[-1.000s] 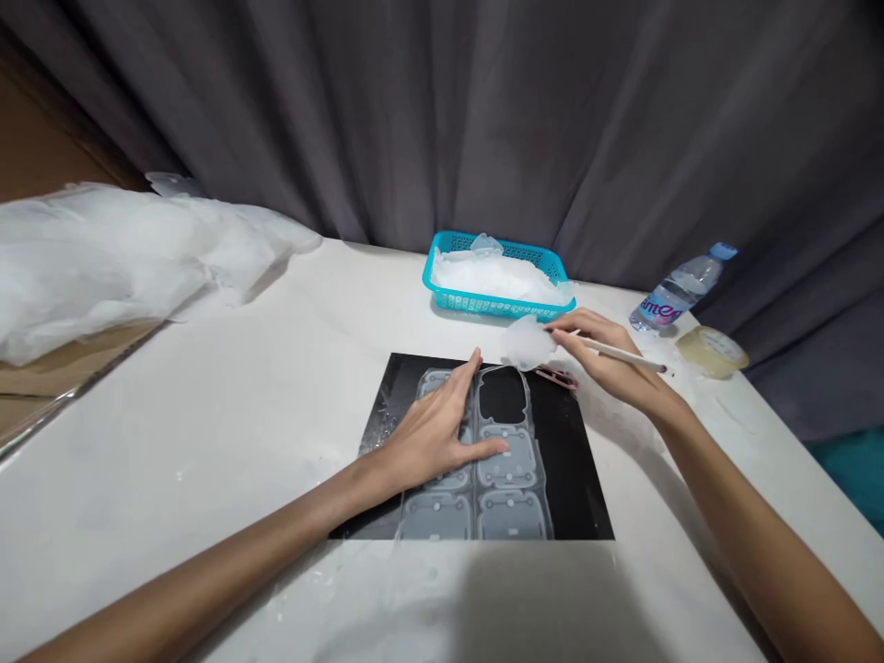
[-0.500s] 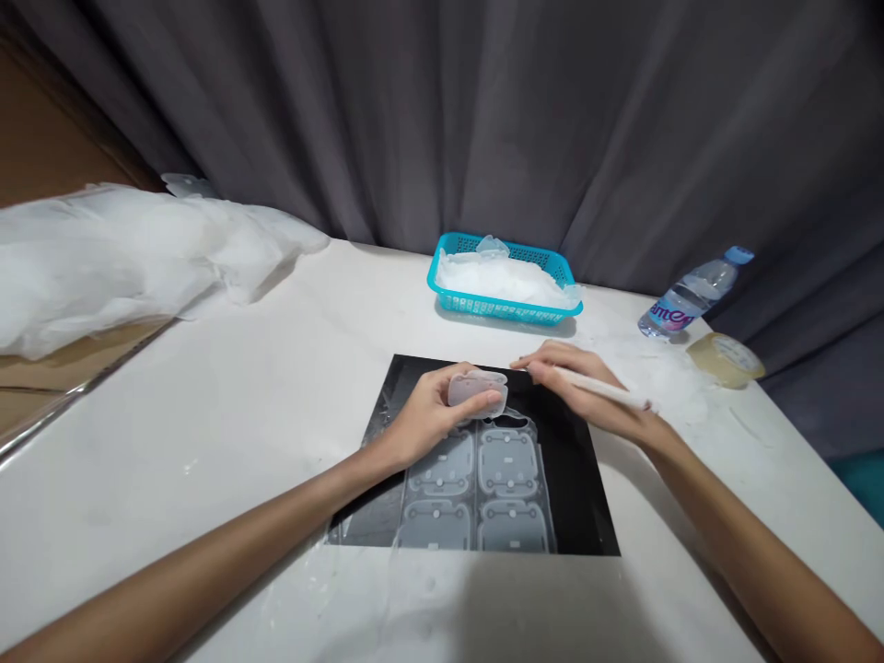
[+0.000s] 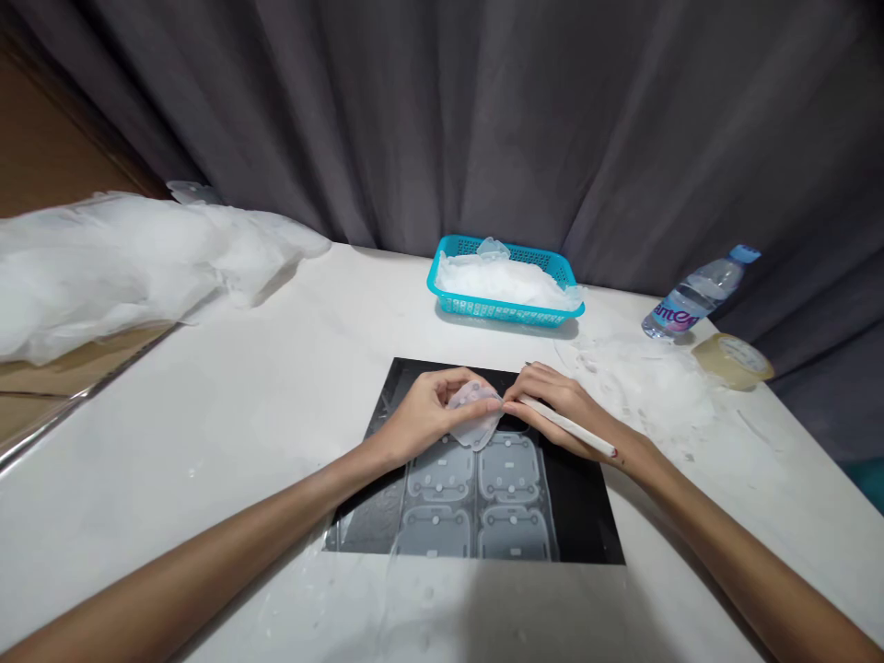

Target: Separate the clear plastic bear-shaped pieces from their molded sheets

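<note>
Between the thumb and fingers of my left hand (image 3: pixel 423 414) is a small translucent plastic piece (image 3: pixel 474 422) with rounded edges, tilted above the black mat (image 3: pixel 578 506). My right hand (image 3: pixel 576 410) is closed around a slim white pen-shaped tool (image 3: pixel 567 425). Its thumb and fingertip meet the right edge of the plastic piece, close to my left thumb. Beneath both hands lies a translucent moulded sheet (image 3: pixel 509 468) with several rounded rectangular shapes. My left hand hides part of the sheet.
A blue basket (image 3: pixel 507 318) of whitish translucent pieces stands by the grey curtain (image 3: pixel 387 120). To the right are plastic scraps (image 3: pixel 663 391), a water bottle (image 3: pixel 697 293) and a tape roll (image 3: pixel 732 361). A large heap of translucent plastic (image 3: pixel 138 258) lies at left.
My right hand has moved left and down to the plastic piece, the white tool now lying lower against the hand. My left hand has turned the piece.
</note>
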`<state>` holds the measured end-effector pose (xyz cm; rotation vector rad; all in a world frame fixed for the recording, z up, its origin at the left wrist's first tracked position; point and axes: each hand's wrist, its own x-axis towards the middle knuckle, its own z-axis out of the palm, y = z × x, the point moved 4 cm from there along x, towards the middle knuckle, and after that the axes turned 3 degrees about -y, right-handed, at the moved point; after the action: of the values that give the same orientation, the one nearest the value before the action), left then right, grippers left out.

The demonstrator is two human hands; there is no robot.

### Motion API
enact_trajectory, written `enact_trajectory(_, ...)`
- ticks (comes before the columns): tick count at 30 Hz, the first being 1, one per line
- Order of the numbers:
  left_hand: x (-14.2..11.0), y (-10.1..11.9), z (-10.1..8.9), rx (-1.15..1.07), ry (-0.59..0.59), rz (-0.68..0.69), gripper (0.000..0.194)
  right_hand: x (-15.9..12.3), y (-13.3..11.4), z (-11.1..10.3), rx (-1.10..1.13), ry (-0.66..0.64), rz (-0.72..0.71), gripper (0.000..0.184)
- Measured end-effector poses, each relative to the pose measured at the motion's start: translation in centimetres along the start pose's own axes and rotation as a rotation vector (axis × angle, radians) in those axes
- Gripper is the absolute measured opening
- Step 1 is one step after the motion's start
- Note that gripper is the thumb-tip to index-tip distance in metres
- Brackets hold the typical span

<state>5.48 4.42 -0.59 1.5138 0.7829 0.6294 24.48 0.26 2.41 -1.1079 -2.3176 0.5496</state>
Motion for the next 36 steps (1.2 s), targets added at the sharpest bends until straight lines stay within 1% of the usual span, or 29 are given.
enact_trajectory(2,0.0,0.0,0.0,0.010,-0.018,-0.016,0.035,0.0,0.2,0.0,0.040,-0.001,0.035,0.023)
enact_trajectory(6,0.2,-0.1,-0.5,0.008,0.014,0.017,0.036,0.1,0.5,0.0,0.135,-0.021,0.127,0.025)
enact_trajectory(10,0.5,0.0,-0.6,-0.001,0.023,0.052,0.033,0.1,0.5,0.0,0.184,-0.025,0.158,0.023)
enact_trajectory(14,0.5,0.1,-0.6,-0.009,0.037,0.023,0.035,0.0,0.6,0.2,0.170,0.016,0.128,0.022)
enact_trajectory(18,0.4,0.1,-0.3,0.021,0.010,-0.003,0.034,0.0,0.8,0.7,0.125,0.049,0.065,0.018)
enact_trajectory(20,0.4,0.0,-0.1,0.037,-0.006,-0.006,0.032,0.0,0.5,1.0,0.091,0.069,0.019,0.015)
enact_trajectory(22,0.4,-0.3,0.0,0.052,-0.004,-0.006,0.030,0.0,-0.1,1.1,0.039,0.116,-0.020,0.015)
enact_trajectory(23,0.4,-0.5,-0.1,0.044,0.037,-0.007,0.029,0.0,-0.4,1.1,0.001,0.142,-0.035,0.016)
enact_trajectory(24,0.5,-0.7,-0.5,0.015,0.118,-0.009,0.029,0.0,-0.8,1.1,-0.045,0.164,-0.047,0.017)
enact_trajectory(26,0.4,-1.1,-1.5,-0.082,0.333,-0.023,0.028,0.0,-1.2,0.9,-0.131,0.174,-0.050,0.018)
enact_trajectory(27,0.4,-1.2,-2.0,-0.120,0.425,-0.021,0.028,0.0,-1.1,0.8,-0.164,0.171,-0.030,0.018)
enact_trajectory(28,0.4,-1.2,-2.3,-0.126,0.477,-0.007,0.028,-0.1,-0.7,0.5,-0.191,0.171,0.007,0.017)
enact_trajectory(29,0.4,-1.0,-2.5,-0.098,0.482,0.018,0.028,-0.2,-0.1,0.2,-0.216,0.177,0.057,0.016)
enact_trajectory(30,0.5,-0.7,-2.6,-0.047,0.448,0.051,0.029,-0.3,0.6,-0.1,-0.239,0.188,0.114,0.015)
enact_trajectory(33,0.6,0.3,-2.2,0.056,0.289,0.137,0.027,-0.8,2.9,-0.7,-0.289,0.235,0.254,0.007)
enact_trajectory(35,0.7,0.6,-1.8,0.033,0.213,0.139,0.026,-0.9,3.5,-0.8,-0.288,0.283,0.275,0.002)
enact_trajectory(36,0.7,0.6,-1.7,0.015,0.193,0.133,0.025,-0.9,3.4,-0.7,-0.278,0.315,0.260,0.004)
